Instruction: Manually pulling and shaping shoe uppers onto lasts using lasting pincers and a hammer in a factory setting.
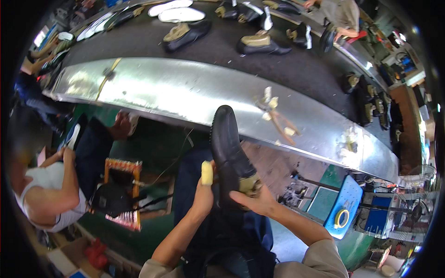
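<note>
A black shoe [227,148] with a tan lining at its opening is held up in front of me, toe pointing away, over my lap. My right hand [257,200] grips it at the heel end, thumb across the near part. On the shoe's left side is my left hand [202,197], closed against it, its fingers partly hidden behind the shoe. A pale yellow piece [206,173] covers or sits at the left thumb; I cannot tell which.
Beyond the shoe runs a metal ledge [176,88] with pincers [279,124] on it. Black shoes [185,34] and white soles [181,15] lie on the dark belt [218,60]. A blue stool [344,204] holds a tape roll [341,218]. Another person [55,185] sits at left.
</note>
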`<action>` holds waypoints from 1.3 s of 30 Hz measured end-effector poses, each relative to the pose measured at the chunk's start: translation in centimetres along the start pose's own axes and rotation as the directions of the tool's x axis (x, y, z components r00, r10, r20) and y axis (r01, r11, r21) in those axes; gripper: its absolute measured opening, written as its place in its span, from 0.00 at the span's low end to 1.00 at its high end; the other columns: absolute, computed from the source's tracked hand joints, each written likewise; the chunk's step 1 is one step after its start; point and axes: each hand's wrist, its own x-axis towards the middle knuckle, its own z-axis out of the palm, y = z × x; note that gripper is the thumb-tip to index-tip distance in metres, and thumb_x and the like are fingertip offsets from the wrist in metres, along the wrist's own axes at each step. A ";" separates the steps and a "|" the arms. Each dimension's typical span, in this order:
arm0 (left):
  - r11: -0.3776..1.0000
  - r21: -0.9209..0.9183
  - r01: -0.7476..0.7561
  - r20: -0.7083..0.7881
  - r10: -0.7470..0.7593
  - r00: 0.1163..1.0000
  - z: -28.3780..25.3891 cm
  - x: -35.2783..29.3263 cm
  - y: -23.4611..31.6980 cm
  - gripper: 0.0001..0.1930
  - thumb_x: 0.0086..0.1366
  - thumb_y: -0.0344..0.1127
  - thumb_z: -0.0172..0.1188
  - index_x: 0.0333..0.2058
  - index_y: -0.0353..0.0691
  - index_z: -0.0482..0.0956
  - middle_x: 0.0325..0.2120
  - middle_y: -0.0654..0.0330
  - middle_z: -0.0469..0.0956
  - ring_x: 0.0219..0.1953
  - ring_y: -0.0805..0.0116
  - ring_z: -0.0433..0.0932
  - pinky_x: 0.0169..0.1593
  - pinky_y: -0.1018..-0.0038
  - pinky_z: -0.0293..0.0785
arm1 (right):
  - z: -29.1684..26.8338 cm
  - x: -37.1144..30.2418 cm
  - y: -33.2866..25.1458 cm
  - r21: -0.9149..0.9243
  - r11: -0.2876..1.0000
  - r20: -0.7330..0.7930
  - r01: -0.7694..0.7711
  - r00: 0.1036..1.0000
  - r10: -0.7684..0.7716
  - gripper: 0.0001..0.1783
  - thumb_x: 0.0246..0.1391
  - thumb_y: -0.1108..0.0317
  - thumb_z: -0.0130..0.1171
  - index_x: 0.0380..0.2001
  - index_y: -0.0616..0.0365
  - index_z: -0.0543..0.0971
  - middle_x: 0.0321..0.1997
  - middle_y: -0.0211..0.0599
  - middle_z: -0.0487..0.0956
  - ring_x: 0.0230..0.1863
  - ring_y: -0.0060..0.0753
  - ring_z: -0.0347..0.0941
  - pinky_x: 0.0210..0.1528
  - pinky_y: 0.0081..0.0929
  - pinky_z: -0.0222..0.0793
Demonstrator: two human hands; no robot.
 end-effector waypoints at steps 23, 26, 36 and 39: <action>0.052 0.951 -0.304 0.199 0.651 0.733 -1.4 18.3 10.4 0.14 0.56 0.26 0.59 0.42 0.37 0.84 0.50 0.50 0.81 0.57 0.45 0.76 0.60 0.56 0.71 | -39.9 35.4 -9.1 -0.863 0.391 -0.496 -0.319 0.400 -0.771 0.37 0.54 0.50 0.68 0.60 0.59 0.70 0.61 0.55 0.74 0.62 0.60 0.70 0.63 0.49 0.67; 0.011 0.972 -0.234 0.171 0.652 0.739 -1.4 18.5 10.4 0.12 0.55 0.26 0.60 0.40 0.37 0.84 0.49 0.50 0.81 0.56 0.44 0.78 0.58 0.56 0.73 | -43.7 42.2 -9.5 -0.555 0.609 -0.832 -0.567 0.384 -0.400 0.68 0.36 0.28 0.73 0.73 0.55 0.55 0.72 0.59 0.62 0.74 0.58 0.58 0.69 0.51 0.63; 0.075 0.942 -0.327 0.179 0.712 0.679 -2.9 18.3 10.4 0.14 0.50 0.27 0.62 0.39 0.41 0.86 0.47 0.55 0.83 0.53 0.48 0.80 0.55 0.59 0.75 | -42.2 40.3 -10.4 -0.504 0.564 -0.860 -0.654 0.321 -0.397 0.59 0.44 0.33 0.66 0.74 0.50 0.57 0.71 0.60 0.66 0.68 0.62 0.67 0.65 0.47 0.69; 0.085 0.923 -0.376 0.200 0.729 0.655 -3.1 19.0 9.9 0.17 0.47 0.27 0.62 0.39 0.43 0.85 0.48 0.56 0.83 0.55 0.49 0.80 0.55 0.60 0.75 | -49.6 34.3 -11.5 -0.397 0.850 -0.902 -0.346 0.320 -0.290 0.60 0.45 0.27 0.62 0.73 0.57 0.62 0.74 0.55 0.63 0.71 0.57 0.64 0.65 0.51 0.66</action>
